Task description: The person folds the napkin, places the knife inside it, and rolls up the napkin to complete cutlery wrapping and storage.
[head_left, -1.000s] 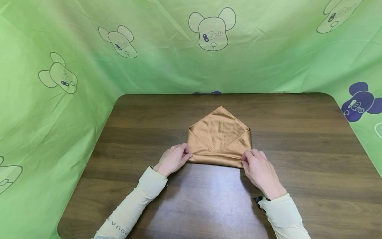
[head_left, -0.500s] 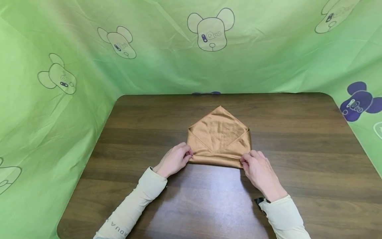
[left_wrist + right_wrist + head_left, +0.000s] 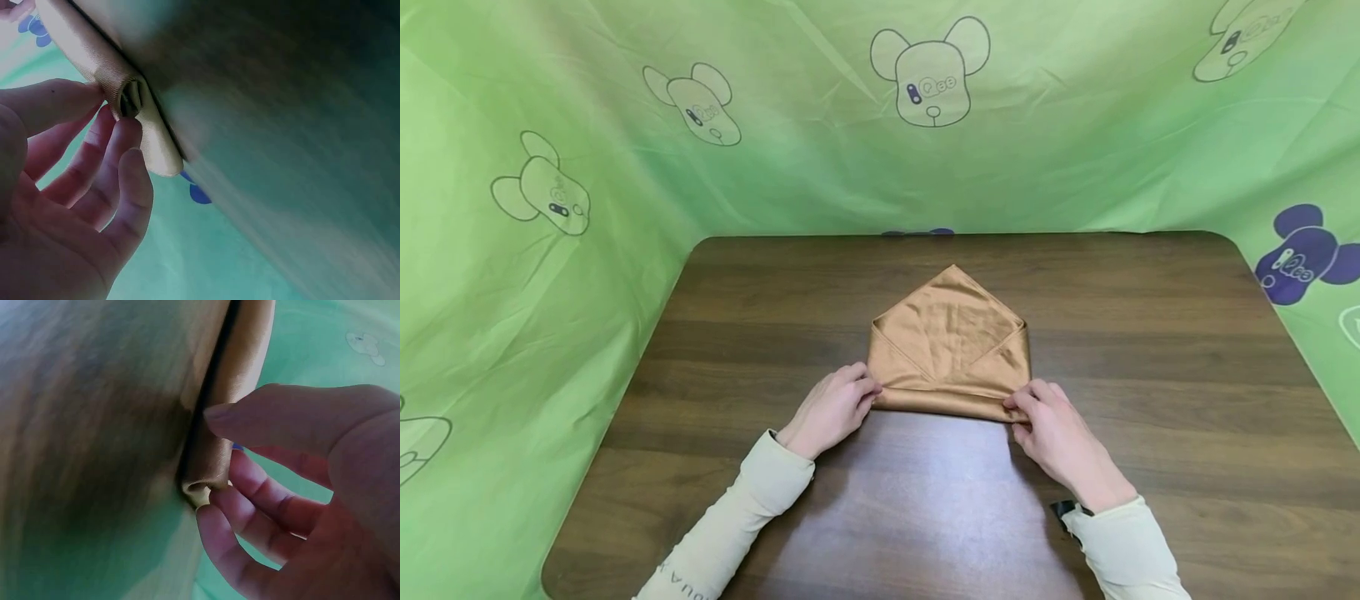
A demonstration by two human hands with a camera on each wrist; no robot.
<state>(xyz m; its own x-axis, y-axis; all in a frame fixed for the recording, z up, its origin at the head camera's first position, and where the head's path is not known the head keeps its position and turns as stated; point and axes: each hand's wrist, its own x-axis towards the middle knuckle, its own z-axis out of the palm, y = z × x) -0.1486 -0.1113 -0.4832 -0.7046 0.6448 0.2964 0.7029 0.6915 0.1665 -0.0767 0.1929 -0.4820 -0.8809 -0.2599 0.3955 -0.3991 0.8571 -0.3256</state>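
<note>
A shiny copper-brown satin cloth (image 3: 951, 333) lies on the table, folded to a point at its far end. Its near edge is rolled into a narrow tube (image 3: 943, 402). At the tube's left end my left hand (image 3: 835, 407) pinches the fabric; the left wrist view shows the coiled end of the roll (image 3: 128, 97) between thumb and fingers. My right hand (image 3: 1063, 433) holds the opposite end. In the right wrist view its thumb (image 3: 275, 415) lies along the roll (image 3: 209, 456), with the fingers curled at the other side and end.
The dark wood-grain table (image 3: 760, 308) has rounded far corners. Green fabric (image 3: 820, 150) printed with cartoon bear heads hangs behind the table and along its sides.
My right thumb has slid back toward the near edge of the roll, and the right wrist has shifted slightly right. The left forearm has moved slightly left. The cloth looks nearly the same.
</note>
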